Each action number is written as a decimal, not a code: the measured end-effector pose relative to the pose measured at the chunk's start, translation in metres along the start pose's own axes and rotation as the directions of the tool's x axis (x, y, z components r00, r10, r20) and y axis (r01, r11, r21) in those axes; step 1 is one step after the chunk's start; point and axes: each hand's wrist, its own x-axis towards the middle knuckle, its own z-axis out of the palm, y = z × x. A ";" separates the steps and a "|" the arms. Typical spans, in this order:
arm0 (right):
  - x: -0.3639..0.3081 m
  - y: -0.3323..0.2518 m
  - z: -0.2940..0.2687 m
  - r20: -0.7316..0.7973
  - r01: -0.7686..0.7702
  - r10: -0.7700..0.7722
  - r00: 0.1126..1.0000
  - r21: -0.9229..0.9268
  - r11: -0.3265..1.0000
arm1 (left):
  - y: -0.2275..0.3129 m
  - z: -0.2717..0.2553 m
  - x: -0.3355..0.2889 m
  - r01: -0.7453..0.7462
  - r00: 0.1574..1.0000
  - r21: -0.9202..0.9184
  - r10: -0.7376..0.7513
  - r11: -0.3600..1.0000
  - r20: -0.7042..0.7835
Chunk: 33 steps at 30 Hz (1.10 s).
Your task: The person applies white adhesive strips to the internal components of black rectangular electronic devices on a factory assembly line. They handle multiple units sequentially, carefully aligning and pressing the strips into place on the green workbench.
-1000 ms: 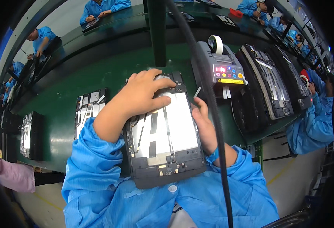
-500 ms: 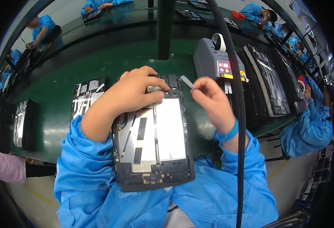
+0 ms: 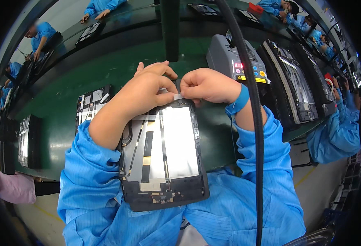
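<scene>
An opened tablet, dark-framed with bright metal plates inside, lies in front of me, its near end at the table edge by my body. Across its far end my left hand is bent, thumb and forefinger closed at the left end of a short whitish tape strip. My right hand, wearing a blue wristband, pinches the strip's right end. The strip lies at or just over the tablet's upper part; whether it touches is unclear. My hands hide much of that end.
Another opened tablet lies left of my forearm, with a stack of devices farther left. At the right stand a grey tape dispenser and upright tablets. A black cable hangs before my right arm. Co-workers sit around.
My right hand has moved left with the tape strip, from beside the tablet to its far end. My left thumb and forefinger have drawn together there. The view has shifted slightly.
</scene>
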 end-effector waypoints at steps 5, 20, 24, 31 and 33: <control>-0.002 0.000 -0.005 0.062 0.052 -0.057 0.996 0.076 0.996 | -0.005 0.005 0.002 -0.048 0.998 -0.043 0.046 0.998 -0.047; 0.002 -0.012 0.007 -0.102 -0.045 0.024 0.994 -0.205 0.978 | -0.008 0.007 0.004 -0.062 0.996 -0.130 0.053 0.990 -0.066; 0.001 -0.009 0.011 -0.183 0.006 -0.045 0.982 -0.210 0.978 | -0.007 0.007 0.003 -0.108 0.993 -0.026 0.107 0.994 -0.038; -0.008 -0.022 0.013 -0.279 -0.258 0.229 0.933 -0.073 0.963 | 0.010 -0.002 -0.015 -0.154 0.984 0.329 0.174 0.931 -0.032; -0.010 -0.010 0.015 -0.293 -0.270 0.285 0.912 0.091 0.958 | 0.024 -0.007 -0.023 -0.159 0.979 0.462 0.199 0.872 -0.039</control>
